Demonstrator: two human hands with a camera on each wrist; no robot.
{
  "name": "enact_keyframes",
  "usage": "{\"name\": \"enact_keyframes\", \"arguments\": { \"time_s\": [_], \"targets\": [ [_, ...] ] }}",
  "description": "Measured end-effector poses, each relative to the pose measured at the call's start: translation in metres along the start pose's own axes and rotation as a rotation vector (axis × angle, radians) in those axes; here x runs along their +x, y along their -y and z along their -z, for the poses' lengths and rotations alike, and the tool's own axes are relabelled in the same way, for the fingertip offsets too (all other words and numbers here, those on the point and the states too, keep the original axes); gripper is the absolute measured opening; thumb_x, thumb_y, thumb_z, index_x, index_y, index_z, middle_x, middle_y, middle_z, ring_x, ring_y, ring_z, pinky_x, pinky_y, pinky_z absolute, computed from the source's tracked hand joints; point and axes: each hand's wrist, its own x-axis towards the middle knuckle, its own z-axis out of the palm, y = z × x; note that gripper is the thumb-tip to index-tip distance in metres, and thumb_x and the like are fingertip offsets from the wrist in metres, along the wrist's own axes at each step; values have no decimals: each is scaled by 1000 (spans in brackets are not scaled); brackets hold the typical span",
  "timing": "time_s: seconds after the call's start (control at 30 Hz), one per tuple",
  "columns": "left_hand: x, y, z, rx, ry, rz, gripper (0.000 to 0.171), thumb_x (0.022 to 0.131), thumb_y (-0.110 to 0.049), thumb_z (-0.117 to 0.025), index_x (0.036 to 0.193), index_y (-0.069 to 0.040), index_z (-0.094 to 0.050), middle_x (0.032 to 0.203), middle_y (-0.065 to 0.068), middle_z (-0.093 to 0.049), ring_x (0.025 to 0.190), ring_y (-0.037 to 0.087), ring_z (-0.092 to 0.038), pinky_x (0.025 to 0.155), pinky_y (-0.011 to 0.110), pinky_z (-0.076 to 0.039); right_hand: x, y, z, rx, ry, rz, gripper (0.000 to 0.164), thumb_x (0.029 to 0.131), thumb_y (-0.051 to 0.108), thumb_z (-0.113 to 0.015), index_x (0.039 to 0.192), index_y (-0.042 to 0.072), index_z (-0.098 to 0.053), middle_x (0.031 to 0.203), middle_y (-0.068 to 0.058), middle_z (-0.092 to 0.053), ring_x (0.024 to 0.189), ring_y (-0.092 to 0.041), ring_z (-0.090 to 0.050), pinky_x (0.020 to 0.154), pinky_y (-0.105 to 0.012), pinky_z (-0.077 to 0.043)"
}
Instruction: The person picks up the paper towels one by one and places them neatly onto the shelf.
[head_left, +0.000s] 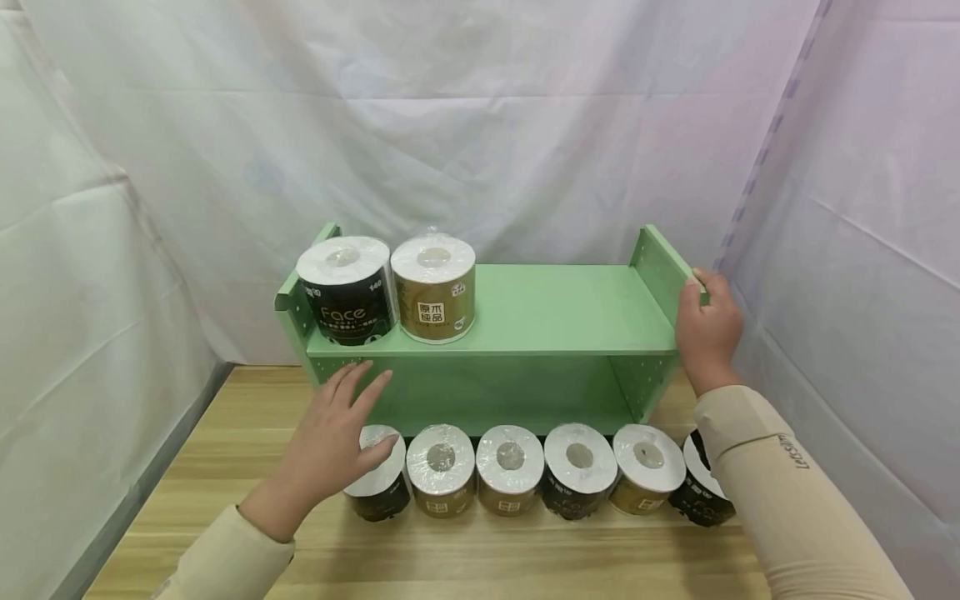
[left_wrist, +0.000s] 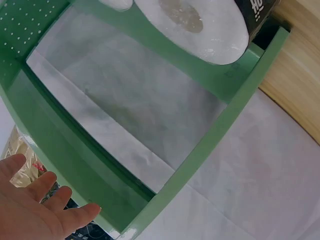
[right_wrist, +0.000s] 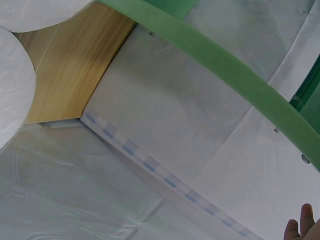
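A green two-tier shelf (head_left: 555, 308) stands on the wooden table. On its upper board, at the left end, sit a black-wrapped toilet roll (head_left: 345, 304) and a brown-wrapped toilet roll (head_left: 435, 312), side by side. My right hand (head_left: 708, 329) grips the shelf's right side panel (head_left: 663, 258) at its front edge, thumb on the inner side. My left hand (head_left: 330, 437), fingers spread, hovers by the shelf's front left corner and partly covers the leftmost front roll (head_left: 382, 496). In the left wrist view, its fingers (left_wrist: 75, 217) extend by the green shelf edge.
Several wrapped toilet rolls (head_left: 510, 467) stand in a row on the table (head_left: 480, 558) before the shelf. My right sleeve partly covers the rightmost roll (head_left: 697, 500). White cloth (head_left: 480, 125) hangs behind and at both sides.
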Motion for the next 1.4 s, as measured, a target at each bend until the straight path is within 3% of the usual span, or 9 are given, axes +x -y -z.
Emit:
{"name": "enact_keyframes", "arguments": {
  "time_s": [0.53, 1.13, 1.4],
  "targets": [
    [-13, 7, -15, -28, 143, 96, 74, 80, -36, -73, 142, -6, -46, 141, 25, -42, 128, 47, -38, 106, 60, -34, 1, 1, -1, -3, -12, -9, 46, 101, 34, -38, 130, 6, -58, 130, -16, -60, 118, -35, -55, 98, -53, -43],
    [-25, 20, -34, -105, 238, 205, 73, 81, -35, -73, 141, -4, -46, 140, 27, -42, 128, 49, -38, 104, 60, -37, 2, 0, -3, 5, -38, -24, 44, 99, 32, -40, 128, 5, -61, 127, -17, -61, 114, -35, -56, 96, -51, -43],
    [-28, 23, -42, -105, 292, 231, 77, 80, -39, -74, 143, -5, -45, 140, 28, -42, 129, 49, -38, 103, 62, -37, 2, -1, -4, 13, -68, 11, 42, 99, 28, -42, 124, 2, -63, 125, -17, -62, 117, -35, -56, 99, -51, -43]
  ]
}}
